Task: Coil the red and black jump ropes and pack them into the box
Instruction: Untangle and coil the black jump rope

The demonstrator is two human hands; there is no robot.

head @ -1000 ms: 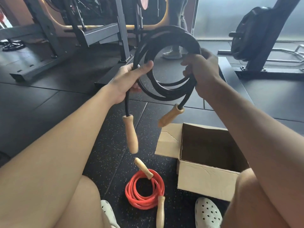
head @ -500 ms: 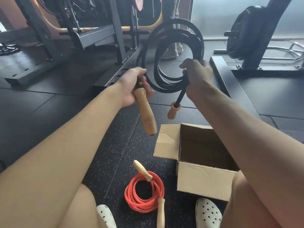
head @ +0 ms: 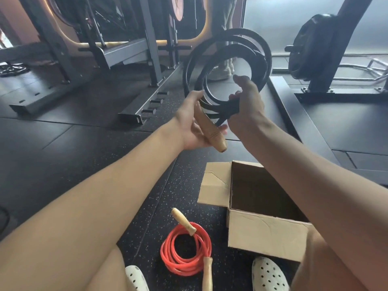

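Right hand (head: 245, 103): clamps the bunched lower strands of the black jump rope (head: 228, 49), fingers curled round them. That grip is what holds the loops together as one upright ring in the air above the floor.
Left hand (head: 189, 124): palm up, fingers wrapped round one wooden handle (head: 213, 133) of the black rope, just beside the right hand. Holding the loose end close seems meant to stop it swinging and to bring it against the bundle.
Other black-rope handle: not visible, perhaps hidden behind the right hand.
Black coil: loops are uneven and some stand off from the rest, so it probably needs tightening before it fits the box.
Red jump rope (head: 184, 248): already coiled, flat on the floor (head: 94, 143) between the feet, just left of the box. One handle lies across its top edge and one trails toward the viewer, within reach for packing.
Box (head: 264, 234): open cardboard, left flap folded out, below the right forearm; no rope shows inside.
Stage: judged as finishing the black coil, with neither rope packed yet.
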